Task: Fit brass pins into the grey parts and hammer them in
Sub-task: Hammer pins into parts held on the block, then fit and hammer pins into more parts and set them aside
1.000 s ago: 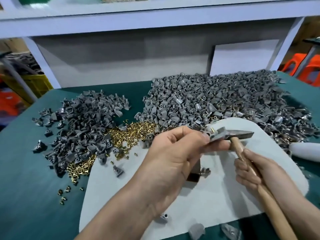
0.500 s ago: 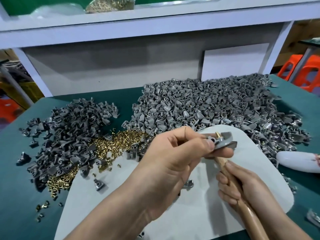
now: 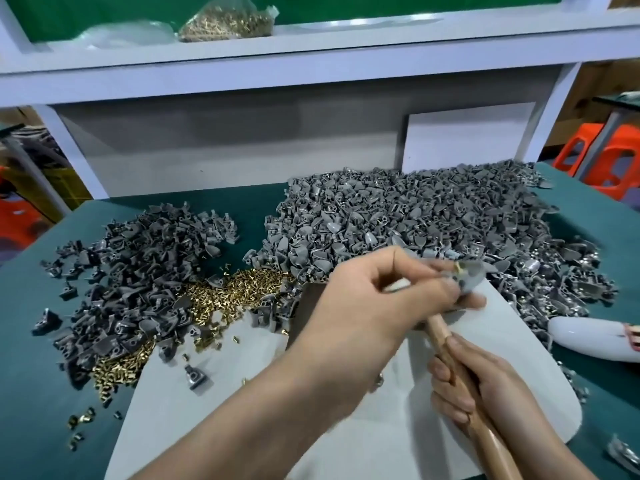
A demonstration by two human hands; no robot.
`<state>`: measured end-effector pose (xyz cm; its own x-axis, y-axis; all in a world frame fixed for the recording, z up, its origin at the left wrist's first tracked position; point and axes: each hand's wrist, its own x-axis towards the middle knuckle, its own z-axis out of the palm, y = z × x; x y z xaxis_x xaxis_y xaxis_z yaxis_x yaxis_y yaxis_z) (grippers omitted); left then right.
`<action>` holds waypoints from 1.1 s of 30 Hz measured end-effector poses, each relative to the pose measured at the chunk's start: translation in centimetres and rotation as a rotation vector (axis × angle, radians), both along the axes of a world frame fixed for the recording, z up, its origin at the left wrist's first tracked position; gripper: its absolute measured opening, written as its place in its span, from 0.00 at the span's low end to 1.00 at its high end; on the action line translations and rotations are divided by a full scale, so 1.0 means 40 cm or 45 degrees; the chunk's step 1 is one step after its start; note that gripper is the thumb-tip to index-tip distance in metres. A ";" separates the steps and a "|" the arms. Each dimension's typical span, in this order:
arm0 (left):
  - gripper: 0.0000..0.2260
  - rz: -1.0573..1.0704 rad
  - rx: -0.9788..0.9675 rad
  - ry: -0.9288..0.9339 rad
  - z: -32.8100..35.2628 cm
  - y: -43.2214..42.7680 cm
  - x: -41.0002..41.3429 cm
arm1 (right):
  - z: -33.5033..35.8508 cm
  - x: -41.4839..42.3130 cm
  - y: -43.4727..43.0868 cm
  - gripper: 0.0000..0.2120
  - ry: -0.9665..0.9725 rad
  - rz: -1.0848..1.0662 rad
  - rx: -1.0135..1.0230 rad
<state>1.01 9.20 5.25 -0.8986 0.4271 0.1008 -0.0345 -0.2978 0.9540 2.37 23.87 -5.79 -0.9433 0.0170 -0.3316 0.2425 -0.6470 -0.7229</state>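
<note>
Left hand [image 3: 374, 306] fingers [image 3: 426, 271] pinching one grey part [image 3: 468, 280] with one brass pin [image 3: 459, 267], right hand [image 3: 485, 386] gripping one hammer [image 3: 440, 332], two grey-part heaps [image 3: 415, 216] on bench [image 3: 34, 375]

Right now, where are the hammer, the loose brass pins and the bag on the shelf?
hammer [image 3: 438, 332]: head view, on the bare wooden handle.
loose brass pins [image 3: 239, 289]: head view, middle of the pile.
bag [image 3: 225, 24]: head view, its pin-filled middle.
</note>
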 end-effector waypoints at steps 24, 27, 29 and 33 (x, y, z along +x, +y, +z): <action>0.08 0.991 -2.112 0.504 -0.214 -0.546 -0.402 | 0.015 0.034 -0.039 0.14 0.231 -0.137 1.879; 0.07 0.978 -2.060 0.557 -0.198 -0.544 -0.399 | 0.020 0.032 -0.032 0.13 0.196 -0.121 1.832; 0.07 0.946 -2.030 0.566 -0.183 -0.539 -0.394 | 0.021 0.031 -0.028 0.12 0.164 -0.097 1.811; 0.04 0.812 -1.627 0.576 -0.125 -0.459 -0.327 | 0.011 0.031 -0.012 0.11 0.151 -0.107 1.744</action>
